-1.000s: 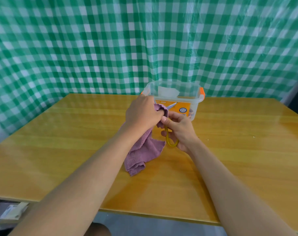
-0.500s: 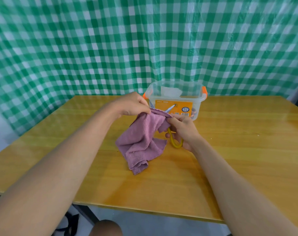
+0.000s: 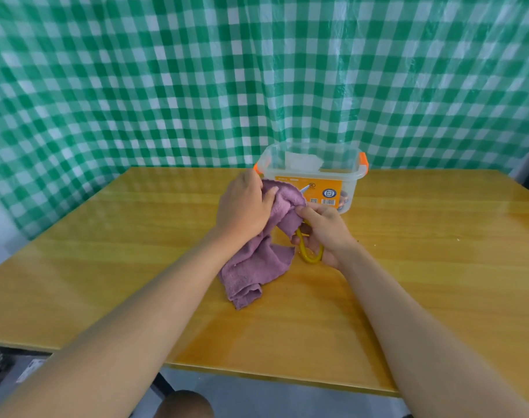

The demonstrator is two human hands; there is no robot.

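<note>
Cloth (image 3: 257, 257) — dusty purple, plain. Scissors (image 3: 309, 260): yellow handle loop, silver blade tip. Box (image 3: 350, 193) clear w/ orange clips (image 3: 362, 160) at both ends. Its label (image 3: 320, 188) is orange w/ white strip, black barcode & blue-white round badge. Curtain (image 3: 166, 86) — green & white check, glossy sheen. Desk (image 3: 423, 251) honey-yellow wood grain w/ paler streaks. Floor (image 3: 257, 393) grey.

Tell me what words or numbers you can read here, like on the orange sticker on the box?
Orange label on the clear box: white print along its top, too small to read.
Round blue logo on that label: no letters legible.
Barcode at the label's lower edge: digits too blurred to read.
Purple cloth and scissors: no writing seen.
</note>
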